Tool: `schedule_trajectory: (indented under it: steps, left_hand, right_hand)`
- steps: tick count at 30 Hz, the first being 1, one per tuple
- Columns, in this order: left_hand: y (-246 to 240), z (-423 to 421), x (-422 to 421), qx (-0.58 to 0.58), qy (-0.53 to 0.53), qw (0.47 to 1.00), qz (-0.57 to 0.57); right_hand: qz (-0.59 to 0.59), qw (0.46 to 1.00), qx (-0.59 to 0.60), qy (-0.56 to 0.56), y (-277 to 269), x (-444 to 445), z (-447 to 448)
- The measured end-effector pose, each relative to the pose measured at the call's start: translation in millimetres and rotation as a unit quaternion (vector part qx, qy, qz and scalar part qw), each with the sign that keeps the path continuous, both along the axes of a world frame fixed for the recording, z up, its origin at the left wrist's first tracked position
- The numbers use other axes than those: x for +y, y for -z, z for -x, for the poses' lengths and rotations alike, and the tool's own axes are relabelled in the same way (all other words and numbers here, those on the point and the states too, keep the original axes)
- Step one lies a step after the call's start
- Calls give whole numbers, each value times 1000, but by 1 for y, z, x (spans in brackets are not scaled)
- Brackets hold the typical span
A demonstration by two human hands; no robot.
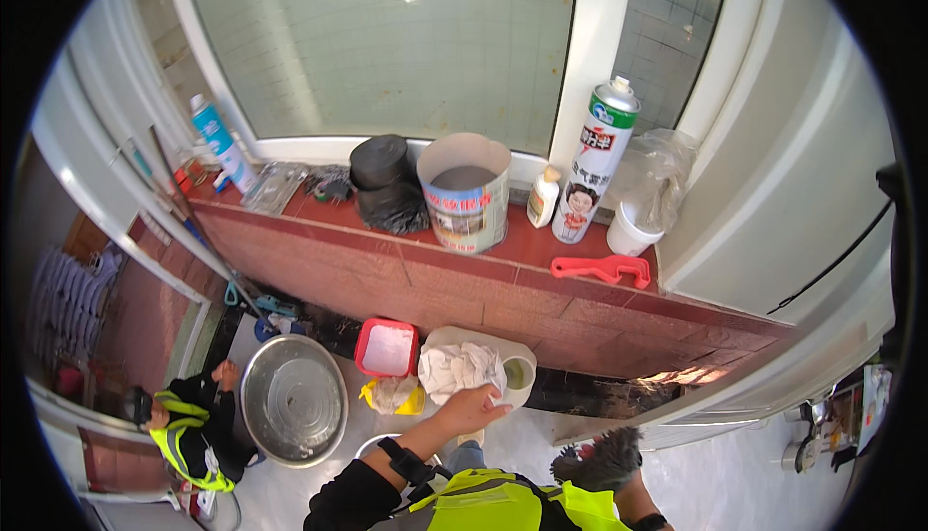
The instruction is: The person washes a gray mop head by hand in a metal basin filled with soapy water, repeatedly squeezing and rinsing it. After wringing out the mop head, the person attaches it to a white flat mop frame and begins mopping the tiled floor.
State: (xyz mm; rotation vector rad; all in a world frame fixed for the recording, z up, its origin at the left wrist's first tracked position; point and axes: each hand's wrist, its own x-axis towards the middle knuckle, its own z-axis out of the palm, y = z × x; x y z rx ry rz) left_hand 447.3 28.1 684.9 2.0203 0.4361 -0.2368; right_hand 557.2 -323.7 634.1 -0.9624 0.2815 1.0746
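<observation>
My left hand [473, 411] holds the edge of a crumpled white cloth or wad of paper [458, 370], with the thumb pointing right. Beneath the wad is a beige plastic container [520, 351] with a round greenish opening at its right end. A dark grey shaggy cloth or mitt [600, 460] covers most of my right hand [629, 486], low on the right; a small red patch shows in it. How the fingers lie there is hidden. Left of the white wad are a red tub of white powder [388, 348] and a yellow container with a pale cloth [395, 395].
A red tiled sill [330, 223] bears spray cans [596, 161], a cut-open container [467, 205], black bags [388, 190] and a red plastic wrench [602, 269]. A large metal basin [293, 400] sits on the left, beside a crouching person in a reflective vest [192, 422]. Mop handles [210, 248] lean nearby.
</observation>
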Motion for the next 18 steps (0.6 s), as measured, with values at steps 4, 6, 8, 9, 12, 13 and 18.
schedule_trajectory:
  steps: [4, 6, 8, 9, 12, 13, 18]
  left_hand:
    - [9, 43, -88, 119, -40, 970, 207]
    - [3, 57, -130, 96, -114, 936, 320]
    - [-9, 69, -169, 64, -160, 901, 399]
    - [-14, 72, -185, 32, -206, 884, 418]
    - [-21, 77, -216, -104, -313, 832, 447]
    - [-18, 83, -219, -128, -325, 832, 431]
    - [18, 130, -225, -284, -423, 691, 513]
  right_hand:
    - [-68, 995, 63, -29, -14, 19, -5]
    - [-79, 992, 93, -33, -20, 31, -1]
    - [-98, 992, 59, -48, -25, 45, 12]
    - [-117, 990, 48, -61, -28, 52, 23]
    - [-180, 973, 48, -134, -41, 59, 71]
    - [-164, 974, 32, -154, -45, 67, 91]
    - [-177, 954, -117, -213, -57, 85, 164]
